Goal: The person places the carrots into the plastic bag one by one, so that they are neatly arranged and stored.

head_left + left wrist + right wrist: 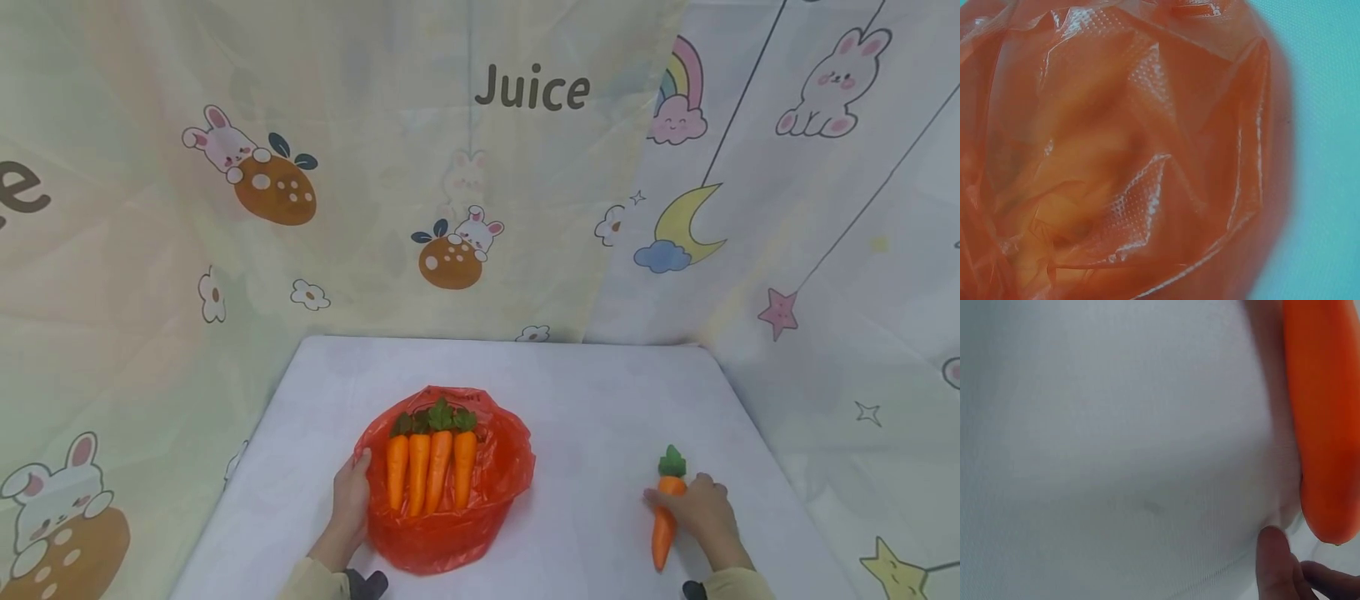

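A red plastic bag [491, 533] sits open on the table, with several carrots [441, 467] with green tops lying side by side in it. My left hand [351, 498] holds the bag's left edge, thumb at the rim; its other fingers are hidden. The left wrist view is filled by the crinkled bag [1197, 125], orange showing dimly through. To the right, a single carrot [663, 533] lies on the table, its green top pointing away. My right hand [701, 510] is over it, thumb across the carrot and fingers spread to its right. The right wrist view shows fingertips [1272, 556] apart from the carrot [1329, 425].
The white table [585, 400] has its far edge against a printed curtain [360, 150] with rabbits and the word Juice. More printed cloth [825, 400] hangs along the right side. A stretch of tabletop separates the bag from the single carrot.
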Demonstrator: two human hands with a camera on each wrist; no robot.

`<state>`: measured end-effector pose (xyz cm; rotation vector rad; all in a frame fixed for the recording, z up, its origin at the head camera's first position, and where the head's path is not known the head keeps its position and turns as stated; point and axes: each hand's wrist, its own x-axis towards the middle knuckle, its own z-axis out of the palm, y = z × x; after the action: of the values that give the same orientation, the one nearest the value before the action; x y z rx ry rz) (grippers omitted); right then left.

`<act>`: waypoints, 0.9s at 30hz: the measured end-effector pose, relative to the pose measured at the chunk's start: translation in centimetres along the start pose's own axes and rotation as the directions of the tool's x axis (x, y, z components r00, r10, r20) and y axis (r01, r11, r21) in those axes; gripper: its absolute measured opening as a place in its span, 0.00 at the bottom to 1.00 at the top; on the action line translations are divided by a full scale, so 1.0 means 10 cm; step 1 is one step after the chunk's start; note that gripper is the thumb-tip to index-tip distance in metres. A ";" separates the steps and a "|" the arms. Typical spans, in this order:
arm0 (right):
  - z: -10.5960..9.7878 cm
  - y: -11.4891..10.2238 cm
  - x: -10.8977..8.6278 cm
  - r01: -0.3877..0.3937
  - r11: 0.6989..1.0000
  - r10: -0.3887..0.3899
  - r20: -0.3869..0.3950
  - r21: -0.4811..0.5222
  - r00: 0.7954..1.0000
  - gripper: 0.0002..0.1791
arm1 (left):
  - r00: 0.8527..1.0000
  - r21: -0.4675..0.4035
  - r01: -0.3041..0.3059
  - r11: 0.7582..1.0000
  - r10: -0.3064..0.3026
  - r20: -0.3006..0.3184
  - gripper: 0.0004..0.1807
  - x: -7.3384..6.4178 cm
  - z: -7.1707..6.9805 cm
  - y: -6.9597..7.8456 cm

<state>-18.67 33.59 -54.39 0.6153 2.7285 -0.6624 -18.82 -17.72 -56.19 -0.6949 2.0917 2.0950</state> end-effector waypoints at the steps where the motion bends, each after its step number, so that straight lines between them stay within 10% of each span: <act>1: 0.00 0.00 0.01 -0.001 1.000 0.001 0.009 0.001 1.000 0.62 | 1.000 -0.003 0.003 1.000 -0.003 -0.002 0.41 0.00 0.00 0.00; 19: 0.13 -0.21 -0.02 0.081 0.990 -0.088 0.055 0.116 0.995 0.46 | 1.000 -0.018 0.008 1.000 -0.008 -0.009 0.40 0.03 0.00 -0.03; 27: 0.25 -0.57 -0.11 0.104 0.907 -0.170 0.129 0.408 0.977 0.42 | 1.000 -0.021 0.003 1.000 -0.003 0.001 0.41 0.03 -0.01 -0.05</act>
<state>-19.89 27.40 -54.06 0.4287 2.5134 -1.2675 -18.90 -17.88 -56.74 -0.6995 2.0703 2.1180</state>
